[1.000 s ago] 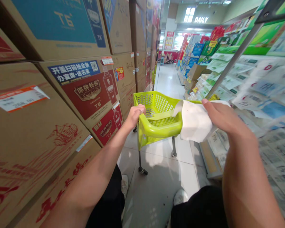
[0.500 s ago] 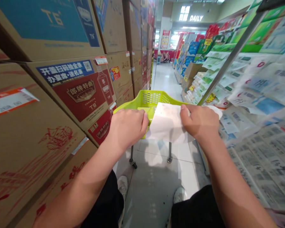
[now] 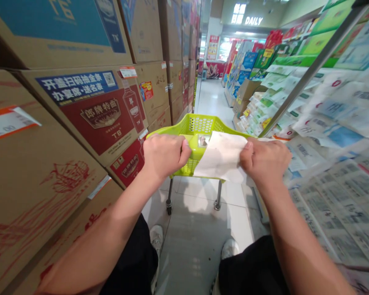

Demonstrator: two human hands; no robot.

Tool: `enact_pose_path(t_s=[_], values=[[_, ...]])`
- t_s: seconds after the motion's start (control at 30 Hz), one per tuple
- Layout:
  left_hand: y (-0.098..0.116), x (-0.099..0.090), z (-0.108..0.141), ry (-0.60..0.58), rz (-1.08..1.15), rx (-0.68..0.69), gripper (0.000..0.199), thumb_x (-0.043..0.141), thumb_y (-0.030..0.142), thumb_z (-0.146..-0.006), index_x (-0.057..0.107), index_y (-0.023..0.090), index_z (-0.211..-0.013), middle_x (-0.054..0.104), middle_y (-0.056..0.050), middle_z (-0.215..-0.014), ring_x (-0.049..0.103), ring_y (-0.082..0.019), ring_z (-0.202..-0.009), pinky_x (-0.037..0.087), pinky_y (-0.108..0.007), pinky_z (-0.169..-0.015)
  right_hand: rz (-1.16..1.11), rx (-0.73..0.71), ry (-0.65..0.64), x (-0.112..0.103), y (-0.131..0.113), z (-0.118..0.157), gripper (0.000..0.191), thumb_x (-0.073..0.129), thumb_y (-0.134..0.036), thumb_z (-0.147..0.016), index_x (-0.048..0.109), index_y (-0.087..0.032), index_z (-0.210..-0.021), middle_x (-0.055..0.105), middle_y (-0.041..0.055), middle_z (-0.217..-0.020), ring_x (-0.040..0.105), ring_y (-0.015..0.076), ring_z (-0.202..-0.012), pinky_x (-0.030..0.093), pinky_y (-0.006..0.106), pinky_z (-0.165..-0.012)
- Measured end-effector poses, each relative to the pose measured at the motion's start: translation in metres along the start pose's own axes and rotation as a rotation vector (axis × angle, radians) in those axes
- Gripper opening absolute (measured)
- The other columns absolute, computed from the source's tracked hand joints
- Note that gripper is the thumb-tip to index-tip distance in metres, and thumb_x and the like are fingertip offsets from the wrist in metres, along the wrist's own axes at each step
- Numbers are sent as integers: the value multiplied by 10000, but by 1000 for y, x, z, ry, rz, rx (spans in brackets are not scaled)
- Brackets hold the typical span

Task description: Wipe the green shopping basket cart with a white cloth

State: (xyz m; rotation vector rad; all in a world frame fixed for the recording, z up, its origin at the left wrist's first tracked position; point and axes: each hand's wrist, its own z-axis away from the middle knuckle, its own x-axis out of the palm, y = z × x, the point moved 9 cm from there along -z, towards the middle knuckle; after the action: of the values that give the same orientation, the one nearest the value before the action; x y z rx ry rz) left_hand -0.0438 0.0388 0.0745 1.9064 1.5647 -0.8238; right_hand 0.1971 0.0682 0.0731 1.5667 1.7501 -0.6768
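Note:
In front of me stands a small shopping cart with a lime-green, perforated plastic basket (image 3: 199, 123) on thin metal legs. My left hand (image 3: 167, 155) is closed in a fist at the near left rim of the cart; the handle part under its fingers is hidden. My right hand (image 3: 266, 159) is closed at the near right side, thumb pressed on a white sheet (image 3: 223, 155) that looks like paper. The sheet hangs over part of the basket's near side and covers it. Inside the basket lies a yellow-green package (image 3: 197, 152) with a small picture on it, partly hidden.
Stacked cardboard cartons (image 3: 101, 123) wall the left side of the aisle. Packs in white and green wrapping (image 3: 332, 98) fill the right side, with a slanting metal pole (image 3: 310, 73) before them. The tiled floor (image 3: 210, 94) runs ahead to a brightly lit area.
The cart and both hands have moved slightly forward along the aisle, and nearby cartons slide back past me. The right hand has shifted a little right with the sheet; both grips remain closed.

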Motion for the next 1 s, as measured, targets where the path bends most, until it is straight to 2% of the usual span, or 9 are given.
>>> enact_pose_path(t_s=[0.07, 0.13, 0.2, 0.4, 0.53, 0.63, 0.73, 0.87, 1.0], values=[[0, 2, -1, 5, 9, -8, 408, 422, 395, -951, 648, 204, -670, 618, -76, -639, 505, -206, -591, 248, -363, -618, 16, -32, 125, -1, -2, 8, 510, 290, -407, -975, 677, -191, -723, 574, 93, -621, 501, 217, -639, 307, 364, -722], [1, 3, -1, 12, 6, -3, 412, 418, 397, -954, 646, 204, -670, 627, -79, -647, 511, -210, -594, 250, -368, -622, 36, -33, 130, -1, -1, 9, 485, 304, -386, -963, 690, -183, -750, 597, 104, -650, 518, 225, -651, 318, 372, -739], [3, 3, -1, 23, -2, 12, 417, 414, 396, -958, 643, 203, -669, 633, -80, -648, 516, -210, -595, 244, -370, -622, 54, -3, 19, 2, 2, 2, 496, 318, -400, -974, 727, -168, -820, 634, 126, -690, 555, 244, -669, 312, 371, -714], [8, -2, 4, 89, -59, 64, 419, 403, 378, -947, 622, 207, -633, 615, -67, -599, 501, -204, -559, 185, -371, -600, 37, 33, -480, 6, 6, -15, 614, 280, -487, -1008, 772, -152, -860, 725, 198, -860, 641, 295, -741, 288, 352, -602], [4, -2, 6, 94, -54, 117, 421, 394, 365, -948, 610, 207, -624, 597, -58, -578, 492, -192, -548, 206, -367, -599, -33, -5, -592, 6, 2, -13, 654, 245, -536, -1011, 752, -177, -803, 716, 166, -811, 607, 258, -688, 287, 342, -576], [-5, 3, 2, 98, -35, 134, 433, 377, 373, -957, 611, 208, -633, 612, -58, -592, 498, -191, -550, 226, -364, -600, -57, -16, -472, 0, -2, -7, 654, 271, -580, -1008, 709, -203, -703, 659, 125, -672, 533, 222, -585, 263, 350, -586], [-18, 11, -4, 117, -14, 146, 435, 360, 373, -957, 630, 210, -658, 651, -61, -631, 520, -199, -570, 246, -365, -611, -54, -115, -179, -15, -13, 3, 595, 305, -570, -1014, 667, -218, -699, 602, 81, -599, 480, 197, -542, 254, 352, -613], [-31, 22, -13, 136, 30, 188, 427, 352, 370, -953, 633, 213, -672, 673, -60, -664, 555, -213, -608, 277, -375, -638, -108, -290, 181, -28, -16, 23, 421, 420, -482, -1006, 601, -223, -728, 562, 30, -583, 513, 189, -596, 336, 348, -697], [-44, 33, -20, 154, 73, 182, 445, 330, 388, -969, 634, 221, -691, 658, -57, -663, 573, -227, -644, 305, -390, -663, -275, -299, 277, -22, 12, 27, 352, 466, -425, -987, 482, -246, -684, 515, 7, -586, 497, 187, -611, 393, 341, -732]])
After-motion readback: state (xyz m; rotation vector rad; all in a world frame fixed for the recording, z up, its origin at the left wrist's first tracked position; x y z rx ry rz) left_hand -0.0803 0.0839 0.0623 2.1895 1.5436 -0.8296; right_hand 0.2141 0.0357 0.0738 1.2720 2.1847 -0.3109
